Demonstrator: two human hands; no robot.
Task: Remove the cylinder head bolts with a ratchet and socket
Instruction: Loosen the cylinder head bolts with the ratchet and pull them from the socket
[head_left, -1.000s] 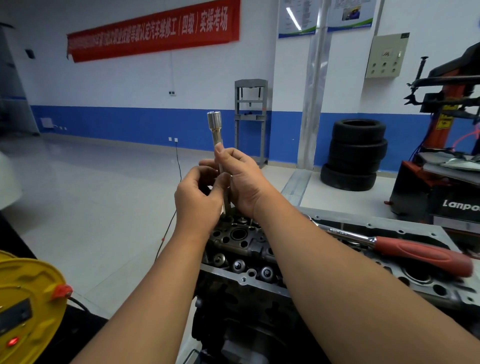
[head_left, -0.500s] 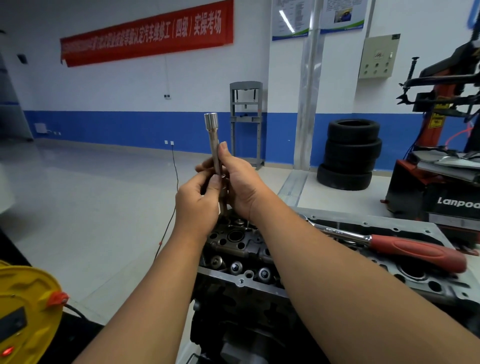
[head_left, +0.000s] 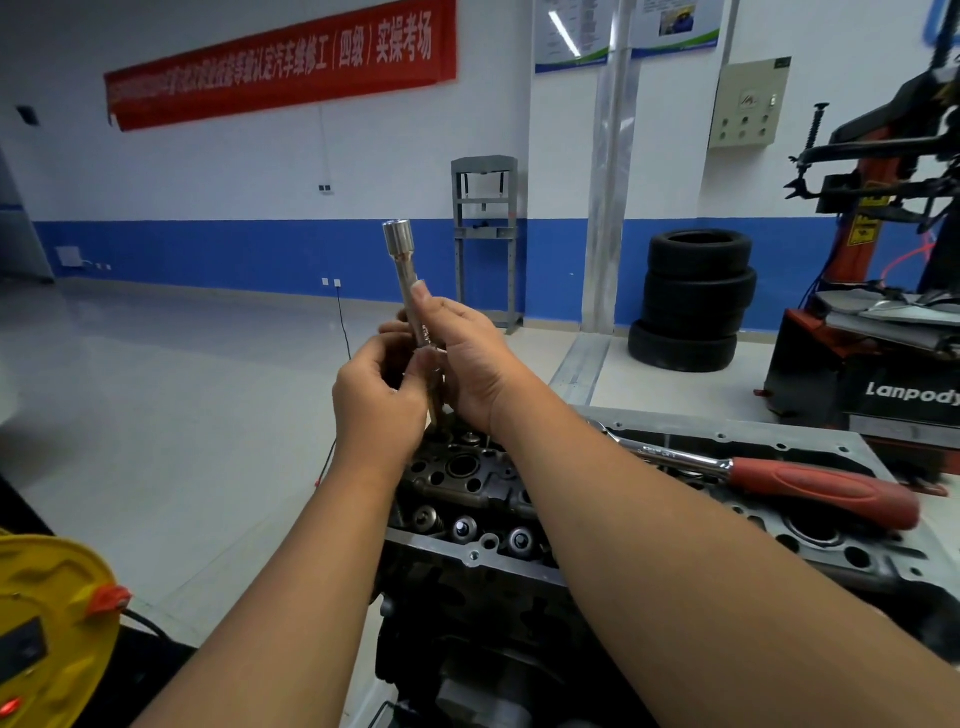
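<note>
stacked tyres (head_left: 693, 299) by the blue-banded wall, yellow reel (head_left: 49, 623) near left

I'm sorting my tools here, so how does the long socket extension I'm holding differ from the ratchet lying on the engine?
The socket extension stands nearly upright, held by both hands, left hand and right hand; the ratchet lies flat on the cylinder head, untouched. The extension is bare metal throughout; the ratchet has a red handle grip. The extension ends in a wider socket end; the ratchet's head is partly hidden behind the right arm. Both have shiny metal shafts.
</note>
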